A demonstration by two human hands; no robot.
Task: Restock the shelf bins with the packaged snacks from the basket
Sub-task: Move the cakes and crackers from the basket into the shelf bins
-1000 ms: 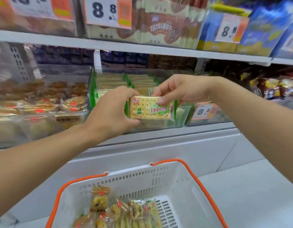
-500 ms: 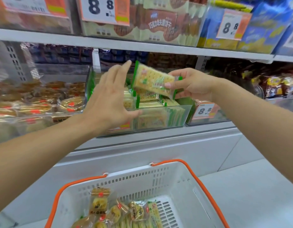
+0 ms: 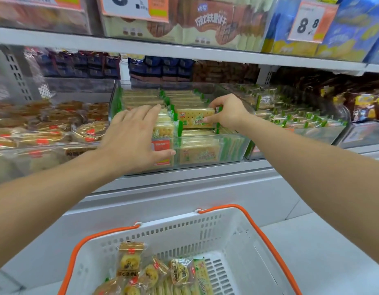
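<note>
The clear shelf bin point(image 3: 231, 145) stood packed almost to its rim with rows of green-edged cracker packs, little free room showing between them, and the white shelf above hung close over its back rows. The right hand point(image 3: 229, 112) pinched a yellow cracker packet point(image 3: 195, 118) with green lettering by its right end, lying atop the front rows inside the bin. The left hand point(image 3: 135, 137) lay flat with straight fingers over the bin's left rows; below, the orange-handled white basket point(image 3: 184, 235) held more wrapped snacks.
</note>
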